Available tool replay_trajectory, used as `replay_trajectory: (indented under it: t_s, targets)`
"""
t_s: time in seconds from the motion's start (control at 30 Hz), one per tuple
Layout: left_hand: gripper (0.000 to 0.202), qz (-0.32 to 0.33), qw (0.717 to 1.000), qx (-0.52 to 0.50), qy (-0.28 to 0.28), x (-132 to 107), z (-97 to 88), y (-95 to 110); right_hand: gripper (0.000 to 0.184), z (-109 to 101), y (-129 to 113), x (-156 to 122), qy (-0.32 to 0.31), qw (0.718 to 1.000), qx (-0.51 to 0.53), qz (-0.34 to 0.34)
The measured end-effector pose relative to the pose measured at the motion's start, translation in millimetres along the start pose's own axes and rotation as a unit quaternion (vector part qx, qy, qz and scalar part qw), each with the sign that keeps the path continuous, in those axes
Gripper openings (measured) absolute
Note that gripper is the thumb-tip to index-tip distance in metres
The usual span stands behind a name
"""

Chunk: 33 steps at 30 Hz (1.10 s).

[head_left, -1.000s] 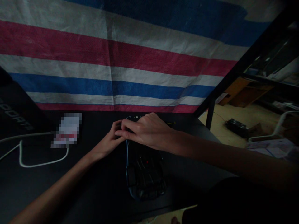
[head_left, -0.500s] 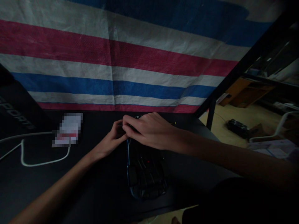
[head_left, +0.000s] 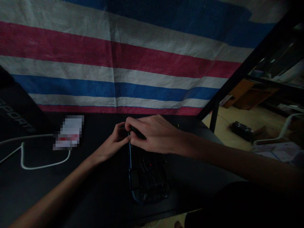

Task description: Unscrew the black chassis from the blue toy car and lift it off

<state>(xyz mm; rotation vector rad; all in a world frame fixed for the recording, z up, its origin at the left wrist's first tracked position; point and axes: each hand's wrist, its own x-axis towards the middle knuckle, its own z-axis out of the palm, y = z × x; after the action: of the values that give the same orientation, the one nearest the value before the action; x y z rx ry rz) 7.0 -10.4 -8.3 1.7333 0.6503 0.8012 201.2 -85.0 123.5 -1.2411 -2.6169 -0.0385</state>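
A dark car-shaped shell with a blue edge (head_left: 148,177) lies on the black table (head_left: 71,190), its near end toward me. My right hand (head_left: 153,134) lies over its far end, fingers curled and pinching a small dark part. My left hand (head_left: 114,142) meets it from the left, fingers closed against the same spot. What the fingertips grip is too dark and hidden to name.
A white cable (head_left: 35,158) loops on the table at the left, beside a small white and red card (head_left: 69,132). A striped red, white and blue tarp (head_left: 118,57) hangs behind. A black frame post (head_left: 213,118) and floor clutter stand at the right.
My right hand has slid slightly toward me and its fingers have curled tighter; my left hand stays at the same spot. The shell has not moved.
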Motion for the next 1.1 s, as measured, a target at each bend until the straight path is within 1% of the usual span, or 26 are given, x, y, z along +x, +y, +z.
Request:
replay_trajectory:
  t_s: [0.07, 0.13, 0.17, 0.23, 0.33, 0.4, 0.47, 0.57, 0.63, 0.7, 0.77, 0.8, 0.87, 0.93, 0.97, 1.03, 1.1]
  targets:
    - [0.063, -0.001, 1.0, -0.003, 0.001, -0.5, 0.2, 0.8, 0.022, 0.3, 0.0, -0.2, 0.005, 0.999, 0.026, -0.023]
    - [0.06, -0.005, 1.0, -0.007, 0.003, -0.8, 0.6, 1.4, 0.024, 2.3, 0.0, 1.3, 0.002, 1.0, 0.017, -0.021]
    - [0.059, -0.007, 1.0, -0.007, 0.004, -0.9, 0.9, 1.2, 0.026, 3.5, -0.2, 2.4, 0.001, 1.0, -0.002, -0.004]
    - [0.058, -0.015, 1.0, -0.007, 0.008, -0.6, 1.3, -0.9, 0.03, 6.1, -1.4, 4.6, 0.004, 0.997, -0.06, 0.052]
    - [0.059, -0.013, 1.0, -0.014, 0.013, 0.5, 1.1, -8.1, 0.038, 8.6, -4.1, 5.9, 0.012, 0.984, -0.13, 0.122]
    - [0.06, -0.004, 1.0, -0.02, 0.012, 1.2, 0.5, -13.3, 0.039, 9.8, -4.4, 6.7, 0.017, 0.981, -0.138, 0.136]
    - [0.06, 0.001, 1.0, -0.016, 0.009, 1.7, -0.1, -16.1, 0.035, 10.8, -0.6, 10.1, 0.022, 0.984, -0.102, 0.144]
    - [0.06, -0.009, 1.0, 0.0, 0.012, 1.5, -0.3, -13.6, 0.03, 10.2, 16.2, 19.9, 0.049, 0.989, 0.036, 0.132]
    - [0.06, -0.026, 0.999, 0.016, 0.025, 1.1, -0.8, -9.6, 0.032, 6.9, 34.2, 23.9, 0.091, 0.981, 0.113, 0.13]
    - [0.058, -0.043, 0.998, 0.037, 0.039, 0.7, -2.9, -6.9, 0.036, 2.2, 54.4, 19.1, 0.14, 0.966, 0.104, 0.189]
    - [0.054, -0.054, 0.996, 0.049, 0.056, 0.9, -7.5, -7.0, 0.043, -0.6, 73.8, 3.3, 0.154, 0.957, 0.083, 0.232]
    - [0.051, -0.057, 0.995, 0.051, 0.066, 1.2, -10.7, -8.2, 0.045, -0.2, 82.4, -7.9, 0.147, 0.954, 0.08, 0.247]
    - [0.043, -0.056, 0.993, 0.056, 0.089, 1.7, -17.9, -11.4, 0.051, 5.9, 96.4, -32.1, 0.114, 0.951, 0.079, 0.275]
    - [0.032, -0.06, 0.99, 0.078, 0.102, 1.6, -24.1, -13.2, 0.054, 18.7, 104.4, -52.1, 0.066, 0.949, 0.081, 0.298]
    - [0.029, -0.064, 0.988, 0.091, 0.104, 1.2, -26.2, -13.1, 0.054, 27.2, 105.9, -58.8, 0.039, 0.948, 0.081, 0.307]
    - [0.035, -0.071, 0.986, 0.11, 0.099, -0.3, -27.9, -10.7, 0.05, 45.9, 104.9, -64.4, -0.011, 0.945, 0.076, 0.317]
    - [0.045, -0.078, 0.986, 0.118, 0.092, -2.2, -27.6, -7.4, 0.039, 64.3, 100.7, -62.0, -0.035, 0.942, 0.06, 0.327]
